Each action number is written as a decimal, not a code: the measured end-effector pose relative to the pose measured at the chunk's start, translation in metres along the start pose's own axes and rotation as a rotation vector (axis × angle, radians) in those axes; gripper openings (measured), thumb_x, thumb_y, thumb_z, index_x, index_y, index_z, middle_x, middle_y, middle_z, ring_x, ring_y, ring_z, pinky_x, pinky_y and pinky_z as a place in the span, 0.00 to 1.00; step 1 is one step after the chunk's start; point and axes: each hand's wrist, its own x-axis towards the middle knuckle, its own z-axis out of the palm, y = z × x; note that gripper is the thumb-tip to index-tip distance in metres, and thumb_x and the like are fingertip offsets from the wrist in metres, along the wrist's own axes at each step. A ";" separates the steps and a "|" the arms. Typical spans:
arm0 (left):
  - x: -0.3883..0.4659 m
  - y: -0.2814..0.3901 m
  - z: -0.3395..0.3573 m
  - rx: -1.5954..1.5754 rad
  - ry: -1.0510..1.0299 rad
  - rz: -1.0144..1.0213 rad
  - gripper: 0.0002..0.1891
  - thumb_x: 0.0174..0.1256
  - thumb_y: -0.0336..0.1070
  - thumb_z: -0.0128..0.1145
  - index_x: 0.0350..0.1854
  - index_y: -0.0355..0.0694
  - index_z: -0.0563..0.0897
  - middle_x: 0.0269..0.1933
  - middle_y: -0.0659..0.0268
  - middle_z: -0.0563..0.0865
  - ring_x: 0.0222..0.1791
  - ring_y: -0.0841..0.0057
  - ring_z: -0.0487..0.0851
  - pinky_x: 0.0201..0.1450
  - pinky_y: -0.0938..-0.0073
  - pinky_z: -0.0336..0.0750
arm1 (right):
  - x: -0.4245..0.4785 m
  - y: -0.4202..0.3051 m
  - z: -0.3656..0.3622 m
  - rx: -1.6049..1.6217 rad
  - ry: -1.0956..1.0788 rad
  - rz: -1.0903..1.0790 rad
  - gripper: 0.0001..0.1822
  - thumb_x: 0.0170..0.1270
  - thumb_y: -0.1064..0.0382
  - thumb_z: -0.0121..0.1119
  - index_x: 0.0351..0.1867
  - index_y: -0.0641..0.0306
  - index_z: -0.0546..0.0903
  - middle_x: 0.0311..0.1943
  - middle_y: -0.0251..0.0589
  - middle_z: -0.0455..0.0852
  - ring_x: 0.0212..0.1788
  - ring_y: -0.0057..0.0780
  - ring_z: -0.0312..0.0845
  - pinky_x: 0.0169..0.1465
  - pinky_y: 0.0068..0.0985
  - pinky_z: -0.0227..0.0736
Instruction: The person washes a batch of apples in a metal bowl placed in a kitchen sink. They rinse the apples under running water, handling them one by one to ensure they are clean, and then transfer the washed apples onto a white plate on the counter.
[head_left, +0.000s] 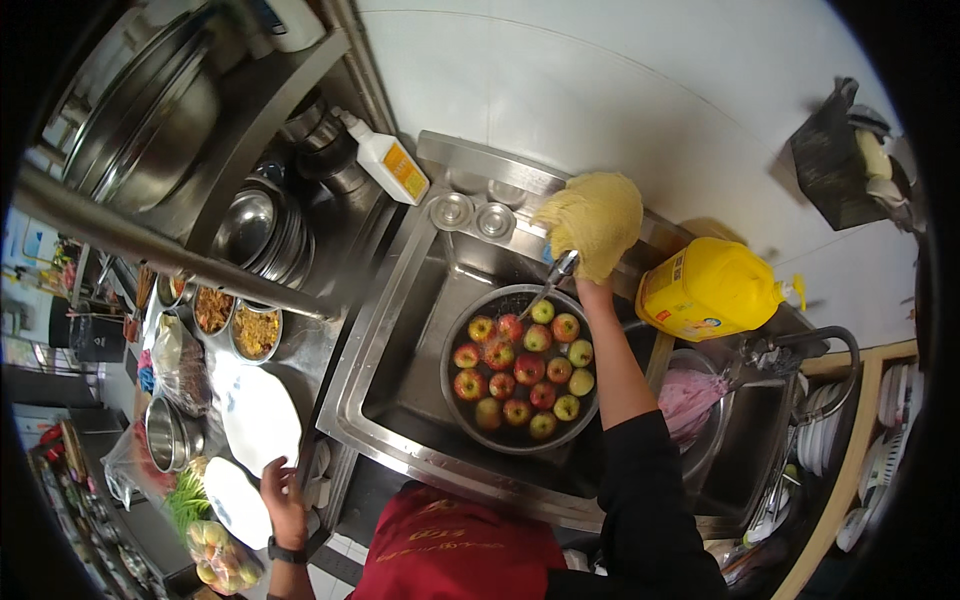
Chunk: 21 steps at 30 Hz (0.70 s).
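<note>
My right hand (592, 288) reaches to the tap at the back of the sink, mostly hidden by a yellow towel-like cloth (600, 217). I cannot tell whether it grips the cloth or the tap. From the metal spout (559, 271) water runs into a round metal basin (466, 430). Several red and green apples (529, 369) sit in water inside that basin. To the left, my left hand (283, 491) hovers by the edges of a large white oval plate (259, 420) and a smaller white plate (236, 502). Its fingers are bent and apart, with nothing visible in them.
A yellow pump jug (705, 289) stands right of the tap, and a white bottle (391, 163) behind the sink's left corner. A second basin holds a pink bag (688, 405). Over the left counter runs a metal shelf (247, 139); bowls of food (256, 331) stand below.
</note>
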 end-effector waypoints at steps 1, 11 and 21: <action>0.007 0.013 0.015 -0.001 -0.055 0.068 0.16 0.66 0.21 0.49 0.55 0.32 0.78 0.50 0.58 0.82 0.44 0.72 0.83 0.48 0.73 0.77 | 0.003 0.013 0.005 -0.100 0.011 -0.082 0.24 0.61 0.52 0.66 0.55 0.63 0.80 0.48 0.53 0.86 0.53 0.50 0.81 0.53 0.36 0.74; 0.024 0.069 0.102 0.079 -0.245 0.284 0.20 0.58 0.15 0.48 0.54 0.30 0.78 0.45 0.55 0.82 0.41 0.68 0.85 0.45 0.71 0.78 | 0.012 0.016 0.034 0.444 0.175 -0.093 0.19 0.63 0.67 0.64 0.56 0.64 0.79 0.50 0.42 0.85 0.52 0.39 0.81 0.55 0.35 0.76; 0.065 0.073 0.178 0.018 -0.542 0.276 0.18 0.63 0.18 0.52 0.55 0.34 0.79 0.47 0.58 0.84 0.45 0.70 0.87 0.50 0.73 0.80 | -0.006 0.017 0.024 0.253 0.149 -0.179 0.23 0.61 0.63 0.68 0.57 0.64 0.77 0.50 0.49 0.84 0.49 0.43 0.83 0.51 0.36 0.78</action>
